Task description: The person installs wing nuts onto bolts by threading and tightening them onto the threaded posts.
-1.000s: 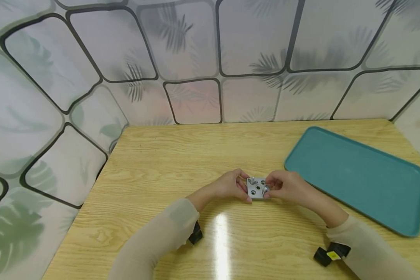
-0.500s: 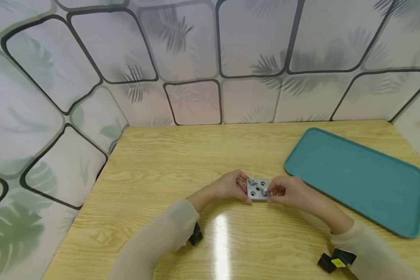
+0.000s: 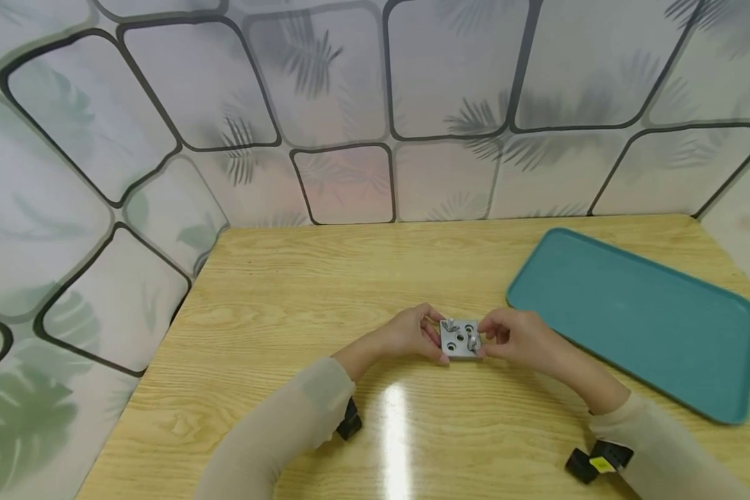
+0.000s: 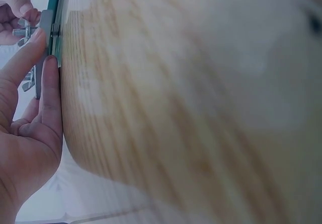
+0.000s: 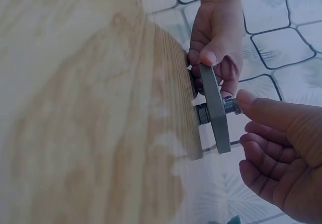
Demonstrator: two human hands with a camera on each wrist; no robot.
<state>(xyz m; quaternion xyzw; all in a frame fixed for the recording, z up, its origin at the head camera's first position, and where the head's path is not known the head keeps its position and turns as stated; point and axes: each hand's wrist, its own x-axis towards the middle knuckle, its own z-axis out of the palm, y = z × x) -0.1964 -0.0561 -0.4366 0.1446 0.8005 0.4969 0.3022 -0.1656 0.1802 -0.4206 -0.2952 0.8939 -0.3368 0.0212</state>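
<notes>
A square grey metal plate (image 3: 462,351) with several holes is held over the table by my left hand (image 3: 407,333), thumb and fingers on its left edge. One wing nut (image 3: 450,325) sits on a bolt at the upper left corner. At the lower right corner, my right hand (image 3: 520,337) has curled fingers and the thumb at a second wing nut (image 3: 473,343). In the right wrist view, the thumb touches the end of the threaded bolt (image 5: 231,106). That bolt's hex head (image 5: 203,114) shows under the plate, near the tabletop.
A teal tray (image 3: 631,316) lies at an angle on the right of the wooden table (image 3: 325,278). Behind stands a patterned wall covering (image 3: 350,180). Each wrist carries a black camera, such as the right one (image 3: 609,455).
The right hand draws slightly right off the plate, then returns close to the lower right wing nut, whose wings now point differently. The left hand keeps its grip.
</notes>
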